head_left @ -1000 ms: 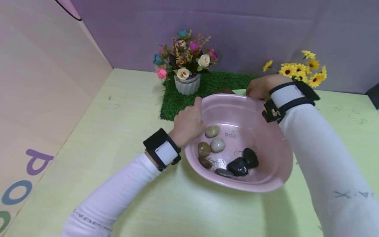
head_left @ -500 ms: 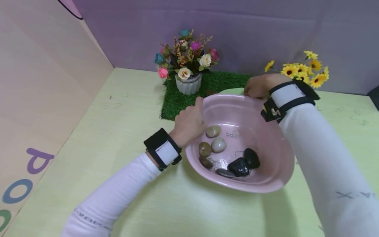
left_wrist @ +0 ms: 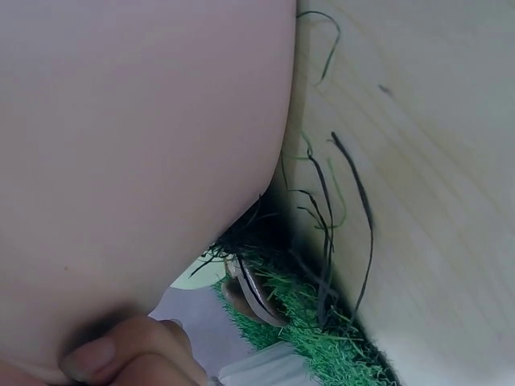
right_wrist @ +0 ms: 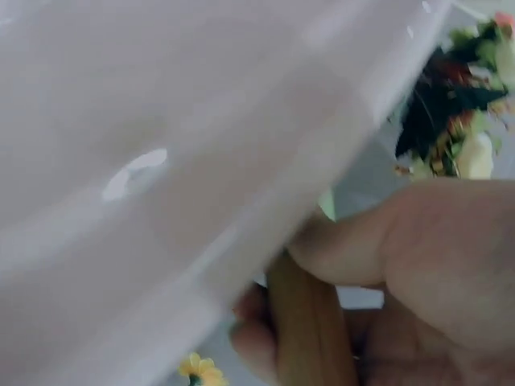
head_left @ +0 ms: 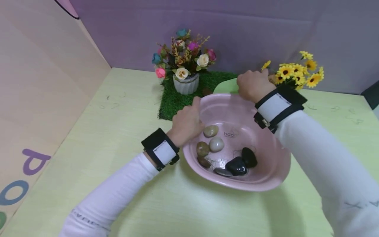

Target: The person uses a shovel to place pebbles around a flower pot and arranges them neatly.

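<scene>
My left hand (head_left: 186, 124) grips the left rim of a pink basin (head_left: 266, 182), its fingertips (left_wrist: 96, 358) curled against the outer wall in the left wrist view. Several smooth stones lie inside: a white one (head_left: 216, 144), tan and brown ones on the left, and black ones (head_left: 236, 166) low in the middle. Behind the far rim, my right hand (head_left: 255, 85) holds a wooden handle (right_wrist: 310, 322), seen in the right wrist view. A flat, light green head (head_left: 225, 87) shows beside that hand; its lower part is hidden by the basin.
Artificial grass (head_left: 170, 107) lies behind the basin, bearing a grey-white pot (head_left: 186, 85) of mixed flowers. Yellow flowers (head_left: 296, 74) stand at the back right. A purple backdrop (head_left: 237, 36) closes the rear, a pale lettered wall (head_left: 44, 82) the left. Loose dark strands (left_wrist: 362, 201) lie on the table.
My right hand has turned and shifted left along the far rim, and more of the light green head has come into view above it. The left hand and basin have barely moved.
</scene>
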Demonstrator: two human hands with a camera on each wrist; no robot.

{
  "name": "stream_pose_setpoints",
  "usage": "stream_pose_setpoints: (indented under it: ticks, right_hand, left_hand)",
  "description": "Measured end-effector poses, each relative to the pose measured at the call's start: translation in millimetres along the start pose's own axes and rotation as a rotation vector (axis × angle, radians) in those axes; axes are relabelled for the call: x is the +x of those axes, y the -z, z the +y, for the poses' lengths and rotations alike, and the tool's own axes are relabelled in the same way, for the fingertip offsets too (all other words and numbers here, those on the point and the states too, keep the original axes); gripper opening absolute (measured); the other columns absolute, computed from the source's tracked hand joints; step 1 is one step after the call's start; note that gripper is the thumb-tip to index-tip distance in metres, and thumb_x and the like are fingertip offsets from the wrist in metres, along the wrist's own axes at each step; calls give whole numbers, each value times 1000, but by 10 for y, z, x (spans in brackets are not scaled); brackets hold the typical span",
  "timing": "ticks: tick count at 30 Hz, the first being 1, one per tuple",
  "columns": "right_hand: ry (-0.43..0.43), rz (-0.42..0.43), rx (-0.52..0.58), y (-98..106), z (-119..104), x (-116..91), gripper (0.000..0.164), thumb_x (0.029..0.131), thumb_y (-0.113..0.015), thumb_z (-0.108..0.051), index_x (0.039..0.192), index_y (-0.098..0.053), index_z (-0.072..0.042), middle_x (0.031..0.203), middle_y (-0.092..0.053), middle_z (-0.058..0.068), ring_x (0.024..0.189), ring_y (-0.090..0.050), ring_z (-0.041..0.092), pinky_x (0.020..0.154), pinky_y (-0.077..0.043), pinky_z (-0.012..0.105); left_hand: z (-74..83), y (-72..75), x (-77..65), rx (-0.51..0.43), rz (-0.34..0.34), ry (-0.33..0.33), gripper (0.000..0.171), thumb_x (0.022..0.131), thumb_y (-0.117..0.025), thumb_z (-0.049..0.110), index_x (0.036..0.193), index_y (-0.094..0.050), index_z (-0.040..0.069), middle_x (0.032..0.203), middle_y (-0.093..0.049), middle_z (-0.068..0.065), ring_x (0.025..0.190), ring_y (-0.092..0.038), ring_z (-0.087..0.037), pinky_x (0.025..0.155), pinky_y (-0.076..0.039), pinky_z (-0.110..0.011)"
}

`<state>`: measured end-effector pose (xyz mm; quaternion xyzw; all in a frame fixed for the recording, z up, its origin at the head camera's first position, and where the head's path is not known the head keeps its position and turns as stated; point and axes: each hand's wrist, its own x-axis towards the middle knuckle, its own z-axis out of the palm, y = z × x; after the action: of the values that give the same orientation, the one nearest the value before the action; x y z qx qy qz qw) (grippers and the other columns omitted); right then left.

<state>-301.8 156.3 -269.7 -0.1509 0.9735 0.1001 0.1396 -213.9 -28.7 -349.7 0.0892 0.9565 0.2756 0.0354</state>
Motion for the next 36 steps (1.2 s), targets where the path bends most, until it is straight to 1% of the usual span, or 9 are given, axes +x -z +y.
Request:
stream_pose_setpoints:
  ticks: [3,8,14,19,25,29,32,34,36]
  right_hand:
    - [22,128,-46,-112,-51,-30,20,96,-42,-3,90,-59,6,97,-65,33,95,-62,52,98,-35,70]
    - [8,279,-104,-244,-112,-65,24,95,-43,1,80,-60,7,87,-66,32,86,-63,51,91,-42,65]
    - [13,356,-190,-315,-135,-105,20,96,-46,1,93,-64,10,94,-66,34,94,-64,51,98,-41,66]
    - [18,423,-179,-371,-127,-123,20,96,-47,1,101,-63,11,99,-64,37,100,-61,54,99,-40,66]
    - [15,500,-146,-409,-121,-144,21,96,-49,-1,108,-61,11,101,-62,37,98,-59,53,90,-44,66]
    - [10,535,-93,-326,-93,-214,20,97,-47,-1,110,-57,11,99,-59,35,97,-58,53,80,-46,65]
    - [4,536,16,-185,-26,-298,23,98,-46,-6,112,-54,10,99,-56,34,96,-55,53,78,-43,66]
    - [23,479,80,-55,51,-354,25,100,-45,-11,113,-55,7,101,-56,32,95,-54,51,79,-40,67]
    - [60,367,107,80,149,-401,26,101,-44,-16,114,-56,3,99,-58,27,90,-54,45,81,-36,64]
  left_hand:
    - [-11,-3,5,-10,-5,2,63,83,-62,3,140,-35,8,93,-67,-16,62,-65,-26,43,-49,-30]
    - [-16,-6,8,-18,-9,-3,64,83,-63,3,140,-35,8,94,-67,-17,62,-65,-26,42,-49,-29]
    - [-8,2,1,-9,-9,-7,58,83,-62,3,135,-36,6,91,-66,-16,62,-65,-26,43,-49,-30]
    - [-16,15,-12,-3,-3,-16,56,83,-61,4,133,-36,5,87,-65,-15,62,-64,-27,44,-48,-31]
    - [-33,5,-18,-8,-11,-12,54,84,-61,4,131,-35,5,86,-64,-15,62,-64,-27,43,-48,-31]
    - [-27,1,-11,-16,-11,-9,56,83,-61,2,132,-35,5,90,-65,-16,64,-65,-27,44,-49,-30]
    - [-16,1,-7,-14,-11,-6,56,83,-61,1,133,-35,5,91,-65,-16,64,-65,-28,44,-49,-30]
    - [-10,1,-5,-14,-13,-5,57,83,-61,1,133,-35,6,90,-65,-16,64,-65,-28,44,-49,-30]
    - [-4,0,-1,-13,-12,-7,58,83,-61,1,135,-35,6,90,-65,-16,64,-65,-28,44,-49,-31]
